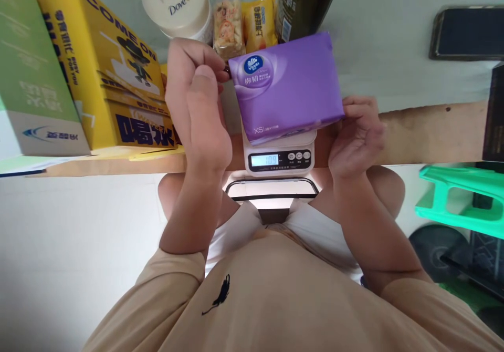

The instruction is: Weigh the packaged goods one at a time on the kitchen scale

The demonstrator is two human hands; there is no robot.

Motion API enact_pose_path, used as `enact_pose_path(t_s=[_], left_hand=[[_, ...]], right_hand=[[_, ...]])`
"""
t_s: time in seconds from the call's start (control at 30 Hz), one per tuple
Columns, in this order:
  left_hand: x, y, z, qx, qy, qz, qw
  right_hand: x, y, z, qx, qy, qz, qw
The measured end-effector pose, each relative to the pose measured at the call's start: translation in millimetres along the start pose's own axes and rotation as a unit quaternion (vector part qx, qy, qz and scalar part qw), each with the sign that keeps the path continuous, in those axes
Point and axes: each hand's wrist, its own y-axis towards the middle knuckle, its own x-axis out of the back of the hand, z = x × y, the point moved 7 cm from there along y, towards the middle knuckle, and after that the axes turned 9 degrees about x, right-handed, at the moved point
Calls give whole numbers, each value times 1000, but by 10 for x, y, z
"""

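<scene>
A purple Vinda tissue pack point(289, 86) lies tilted on a small white kitchen scale point(279, 157), whose display reads 109. My left hand point(197, 105) is raised at the pack's upper left corner, with its fingertips pinching that corner. My right hand point(356, 134) grips the pack's lower right edge with curled fingers. The scale stands at the front edge of the wooden table point(425, 131), just ahead of my chest.
A yellow box point(114, 73) and a green-and-white box point(31, 68) stand at the left. Behind the pack are a white Dove jar point(177, 2), two snack packets point(244, 23) and a dark bottle point(303, 2). A dark tray point(468, 31) and a green stool point(460, 194) are at the right.
</scene>
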Motion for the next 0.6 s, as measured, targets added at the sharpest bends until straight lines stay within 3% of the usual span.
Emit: enact_pose_path(t_s=[0.13, 0.3, 0.43, 0.6], left_hand=[[31, 56, -31, -20, 48, -27, 998], [86, 26, -169, -1, -31, -69, 997], [113, 9, -229, -65, -43, -63, 995], [138, 67, -124, -163, -35, -48, 985]], right_hand=[[1, 10, -4, 4, 38, -38, 999], [13, 5, -86, -35, 66, -65, 995], [41, -4, -104, -40, 46, -66, 996], [67, -19, -149, -35, 37, -67, 996]])
